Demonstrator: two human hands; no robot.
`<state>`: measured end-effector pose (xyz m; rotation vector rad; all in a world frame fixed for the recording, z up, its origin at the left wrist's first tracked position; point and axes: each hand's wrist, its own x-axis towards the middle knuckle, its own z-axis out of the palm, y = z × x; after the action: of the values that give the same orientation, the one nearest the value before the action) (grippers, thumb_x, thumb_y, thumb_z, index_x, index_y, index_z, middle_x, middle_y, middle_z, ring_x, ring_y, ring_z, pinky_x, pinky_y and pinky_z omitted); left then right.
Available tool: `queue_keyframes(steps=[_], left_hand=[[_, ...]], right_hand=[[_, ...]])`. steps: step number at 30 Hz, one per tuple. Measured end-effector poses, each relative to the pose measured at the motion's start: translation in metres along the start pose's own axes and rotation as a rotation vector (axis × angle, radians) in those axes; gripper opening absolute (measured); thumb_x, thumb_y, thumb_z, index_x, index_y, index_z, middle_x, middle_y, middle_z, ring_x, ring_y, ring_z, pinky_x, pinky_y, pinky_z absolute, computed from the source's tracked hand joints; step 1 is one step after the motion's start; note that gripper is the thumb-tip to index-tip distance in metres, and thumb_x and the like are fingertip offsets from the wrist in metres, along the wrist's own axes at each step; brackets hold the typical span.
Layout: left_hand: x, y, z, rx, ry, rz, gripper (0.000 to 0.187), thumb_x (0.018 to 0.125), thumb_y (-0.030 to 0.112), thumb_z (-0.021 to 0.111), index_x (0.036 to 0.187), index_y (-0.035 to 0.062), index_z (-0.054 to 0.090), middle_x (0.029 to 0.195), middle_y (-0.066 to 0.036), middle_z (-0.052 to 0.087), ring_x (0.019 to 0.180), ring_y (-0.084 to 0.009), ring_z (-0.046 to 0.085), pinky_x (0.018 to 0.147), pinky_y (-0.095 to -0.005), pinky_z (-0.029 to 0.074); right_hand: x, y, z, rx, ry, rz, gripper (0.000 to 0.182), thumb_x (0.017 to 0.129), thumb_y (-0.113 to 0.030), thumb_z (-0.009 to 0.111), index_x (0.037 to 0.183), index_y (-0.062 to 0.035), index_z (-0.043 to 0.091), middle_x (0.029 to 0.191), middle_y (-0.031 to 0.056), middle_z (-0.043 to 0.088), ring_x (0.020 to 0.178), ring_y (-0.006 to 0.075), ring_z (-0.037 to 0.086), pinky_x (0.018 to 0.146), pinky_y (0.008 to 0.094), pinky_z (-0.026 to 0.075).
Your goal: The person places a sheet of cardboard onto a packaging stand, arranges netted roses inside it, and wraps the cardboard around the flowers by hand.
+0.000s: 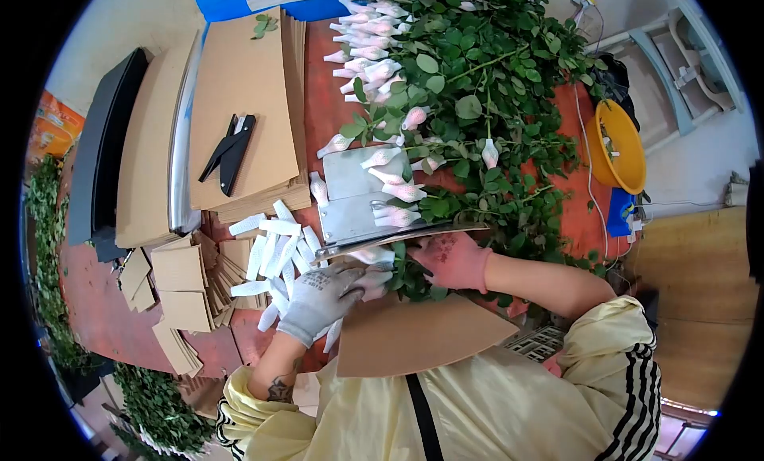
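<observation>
My left hand [317,300], in a pale grey glove, curls over rose heads wrapped in white foam net; a netted rose head [372,255] shows just beyond its fingers. My right hand [455,260], in a pink glove, is closed around leafy rose stems [407,276], its fingertips partly hidden in the leaves. A brown cardboard sheet [422,335] lies between my hands and body. A curved cardboard edge [382,243] rises just beyond both hands, against a metal plate [342,210] with several netted roses [395,216] on it.
Loose white net sleeves [278,250] lie left of my hands. Beyond are small cardboard pieces [181,279] and a stack of cardboard sheets [263,79] bearing a black stapler [231,154]. Many leafy roses [493,71] cover the table's far right, near a yellow basin [619,154].
</observation>
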<state>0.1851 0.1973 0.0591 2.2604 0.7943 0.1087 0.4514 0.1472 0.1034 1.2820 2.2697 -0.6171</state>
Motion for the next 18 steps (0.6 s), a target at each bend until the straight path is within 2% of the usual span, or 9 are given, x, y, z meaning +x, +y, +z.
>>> queue_keyframes(steps=[2, 3, 4, 6, 10, 12, 15, 16, 18], left_hand=[[-0.003, -0.010, 0.008, -0.053, 0.097, 0.069, 0.031, 0.081, 0.028, 0.059, 0.107, 0.0124, 0.064, 0.101, -0.010, 0.063, 0.091, -0.0287, 0.061, 0.078, -0.0405, 0.048], [-0.005, -0.012, 0.010, -0.056, 0.097, 0.063, 0.031, 0.081, 0.028, 0.059, 0.107, 0.0124, 0.064, 0.101, -0.010, 0.063, 0.091, -0.0287, 0.061, 0.078, -0.0405, 0.048], [-0.006, -0.013, 0.011, -0.089, 0.077, 0.031, 0.029, 0.081, 0.028, 0.059, 0.105, 0.0127, 0.064, 0.097, -0.010, 0.063, 0.089, -0.0287, 0.061, 0.078, -0.0405, 0.048], [-0.007, -0.013, 0.012, -0.121, 0.056, -0.002, 0.027, 0.081, 0.028, 0.059, 0.103, 0.0130, 0.065, 0.093, -0.010, 0.064, 0.087, -0.0287, 0.062, 0.077, -0.0404, 0.048], [-0.008, -0.005, 0.008, -0.110, -0.085, 0.004, 0.024, 0.081, 0.028, 0.060, 0.099, 0.0129, 0.065, 0.087, -0.009, 0.064, 0.084, -0.0294, 0.062, 0.073, -0.0400, 0.048], [-0.009, -0.002, 0.007, -0.140, -0.119, 0.010, 0.023, 0.081, 0.028, 0.060, 0.099, 0.0129, 0.065, 0.087, -0.009, 0.064, 0.083, -0.0295, 0.062, 0.073, -0.0400, 0.048], [-0.015, 0.005, 0.009, -0.136, -0.188, -0.018, 0.024, 0.081, 0.026, 0.061, 0.101, 0.0126, 0.064, 0.086, -0.010, 0.064, 0.083, -0.0298, 0.062, 0.072, -0.0403, 0.047], [-0.015, 0.005, 0.010, -0.172, -0.138, -0.040, 0.025, 0.078, 0.023, 0.064, 0.100, 0.0103, 0.066, 0.088, -0.012, 0.065, 0.083, -0.0300, 0.062, 0.074, -0.0398, 0.048], [-0.015, 0.006, 0.010, -0.208, -0.089, -0.063, 0.026, 0.076, 0.019, 0.067, 0.099, 0.0080, 0.067, 0.089, -0.013, 0.066, 0.084, -0.0303, 0.063, 0.075, -0.0393, 0.049]], right_hand=[[-0.009, 0.006, 0.017, -0.049, 0.413, -0.009, 0.058, 0.078, -0.034, 0.059, 0.126, -0.0049, 0.046, 0.117, 0.0157, 0.055, 0.106, 0.0305, 0.054, 0.088, 0.0452, 0.041], [-0.013, 0.004, 0.006, -0.036, 0.309, 0.055, 0.054, 0.079, -0.033, 0.055, 0.125, -0.0039, 0.046, 0.116, 0.0148, 0.056, 0.104, 0.0307, 0.055, 0.088, 0.0449, 0.041], [-0.013, 0.003, 0.003, -0.037, 0.307, 0.050, 0.054, 0.079, -0.033, 0.055, 0.125, -0.0039, 0.046, 0.116, 0.0148, 0.056, 0.104, 0.0307, 0.055, 0.088, 0.0449, 0.041], [-0.014, 0.000, 0.003, -0.080, 0.099, 0.228, 0.052, 0.082, -0.032, 0.051, 0.125, -0.0021, 0.046, 0.120, 0.0139, 0.055, 0.106, 0.0303, 0.054, 0.089, 0.0455, 0.041], [-0.003, 0.017, 0.048, -0.136, 0.161, 0.132, 0.051, 0.084, -0.031, 0.048, 0.126, -0.0011, 0.044, 0.123, 0.0153, 0.054, 0.107, 0.0286, 0.054, 0.089, 0.0458, 0.041], [0.003, 0.016, 0.045, -0.287, 0.156, 0.067, 0.052, 0.085, -0.030, 0.048, 0.128, -0.0019, 0.044, 0.124, 0.0166, 0.052, 0.106, 0.0298, 0.055, 0.088, 0.0458, 0.041], [-0.004, -0.001, 0.025, -0.354, 0.127, 0.098, 0.053, 0.084, -0.031, 0.049, 0.130, -0.0039, 0.043, 0.120, 0.0177, 0.053, 0.104, 0.0323, 0.055, 0.088, 0.0451, 0.041], [-0.007, -0.010, 0.007, -0.352, 0.128, 0.092, 0.053, 0.084, -0.031, 0.049, 0.130, -0.0039, 0.043, 0.120, 0.0177, 0.053, 0.104, 0.0323, 0.055, 0.088, 0.0451, 0.041], [-0.015, -0.022, -0.026, -0.072, 0.078, 0.080, 0.050, 0.083, -0.031, 0.050, 0.126, -0.0051, 0.046, 0.113, 0.0170, 0.054, 0.104, 0.0343, 0.053, 0.088, 0.0449, 0.041]])
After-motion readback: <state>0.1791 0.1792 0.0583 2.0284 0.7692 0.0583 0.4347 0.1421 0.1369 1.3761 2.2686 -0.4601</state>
